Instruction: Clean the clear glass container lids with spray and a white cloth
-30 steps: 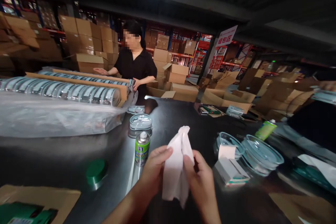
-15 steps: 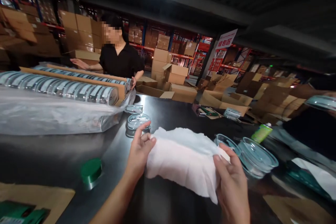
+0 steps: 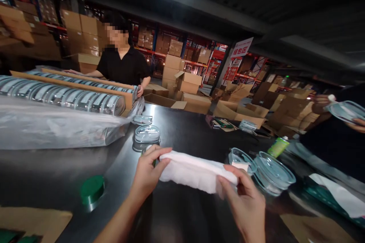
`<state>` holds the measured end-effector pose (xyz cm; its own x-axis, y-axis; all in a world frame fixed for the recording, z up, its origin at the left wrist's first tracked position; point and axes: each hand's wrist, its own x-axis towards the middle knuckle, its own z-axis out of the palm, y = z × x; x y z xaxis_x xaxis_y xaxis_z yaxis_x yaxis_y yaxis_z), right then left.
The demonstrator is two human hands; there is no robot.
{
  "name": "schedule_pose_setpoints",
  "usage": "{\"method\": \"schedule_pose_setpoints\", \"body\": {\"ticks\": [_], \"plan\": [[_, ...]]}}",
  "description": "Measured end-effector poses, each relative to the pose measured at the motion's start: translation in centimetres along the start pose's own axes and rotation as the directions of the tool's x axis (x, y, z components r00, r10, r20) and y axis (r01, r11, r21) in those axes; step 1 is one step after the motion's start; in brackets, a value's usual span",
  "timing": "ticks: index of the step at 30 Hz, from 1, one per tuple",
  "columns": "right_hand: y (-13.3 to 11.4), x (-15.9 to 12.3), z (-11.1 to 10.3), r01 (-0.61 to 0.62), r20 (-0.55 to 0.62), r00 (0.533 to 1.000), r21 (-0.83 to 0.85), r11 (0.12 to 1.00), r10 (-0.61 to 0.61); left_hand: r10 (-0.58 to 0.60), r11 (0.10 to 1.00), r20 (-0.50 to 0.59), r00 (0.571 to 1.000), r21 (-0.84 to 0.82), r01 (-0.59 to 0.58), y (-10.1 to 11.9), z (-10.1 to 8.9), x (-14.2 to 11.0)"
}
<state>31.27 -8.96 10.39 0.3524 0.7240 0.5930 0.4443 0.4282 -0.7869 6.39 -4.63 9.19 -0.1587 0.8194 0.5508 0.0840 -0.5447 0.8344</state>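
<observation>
A white cloth (image 3: pixel 196 170) is stretched between my two hands over the dark table (image 3: pixel 185 129), folded into a long band. My left hand (image 3: pixel 148 171) pinches its left end and my right hand (image 3: pixel 242 197) pinches its right end. Just behind my left hand a green spray can (image 3: pixel 150 152) stands mostly hidden. Clear round glass lids (image 3: pixel 272 167) lie to the right of the cloth, and another glass lid (image 3: pixel 147 133) lies behind the can.
A green cap (image 3: pixel 91 190) stands at the left. A long row of glass lids in plastic wrap (image 3: pixel 57 117) fills the left side. A person in black (image 3: pixel 122 68) stands across the table. Another person's hands hold a lid (image 3: pixel 346 111) at right. Cardboard boxes (image 3: pixel 188 81) are stacked behind.
The cloth went from a bunched wad to spread wide, and is now folded into a narrow band between my hands. My view shifted slightly right.
</observation>
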Motion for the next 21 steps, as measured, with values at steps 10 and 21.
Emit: {"method": "schedule_pose_setpoints", "body": {"ticks": [10, 21], "plan": [[-1.0, -0.2, -0.9, 0.158, 0.423, 0.904, -0.211, 0.965, -0.056, 0.031, 0.999, 0.096, 0.995, 0.041, -0.035, 1.2, -1.5, -1.0], [-1.2, -1.6, 4.8, 0.181, 0.636, 0.766, -0.076, 0.981, -0.092, 0.017, 0.952, 0.184, 0.983, 0.297, -0.072, 0.6, -3.1, -0.8]]}}
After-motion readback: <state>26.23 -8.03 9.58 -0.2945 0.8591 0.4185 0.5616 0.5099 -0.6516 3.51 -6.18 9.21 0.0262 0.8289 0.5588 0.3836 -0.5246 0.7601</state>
